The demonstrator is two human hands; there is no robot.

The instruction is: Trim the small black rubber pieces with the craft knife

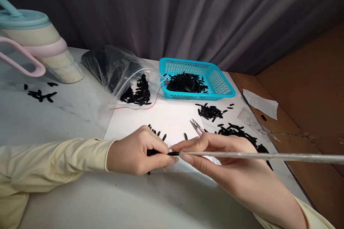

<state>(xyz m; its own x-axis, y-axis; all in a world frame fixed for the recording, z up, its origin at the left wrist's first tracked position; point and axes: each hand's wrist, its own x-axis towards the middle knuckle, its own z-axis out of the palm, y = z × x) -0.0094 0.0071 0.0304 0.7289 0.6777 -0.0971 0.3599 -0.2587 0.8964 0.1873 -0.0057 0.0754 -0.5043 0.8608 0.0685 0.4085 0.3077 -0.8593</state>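
Observation:
My left hand [137, 150] is closed around a small black piece [161, 153] near the front of a white sheet [161, 118]. My right hand [212, 154] pinches the end of a long thin clear rod [268, 156] that runs off to the right, its tip meeting the black piece at my left fingertips. Several loose black pieces [157, 132] lie just behind my left hand. Small snips [197, 126] rest on the sheet just above my right hand.
A turquoise basket [223, 86] holds black pieces. A clear plastic bag [118, 69] spills more of them. Heaps [236, 132] lie at right, a scatter [41, 94] at left. A pastel tumbler [40, 46] stands far left. The table edge runs along the right.

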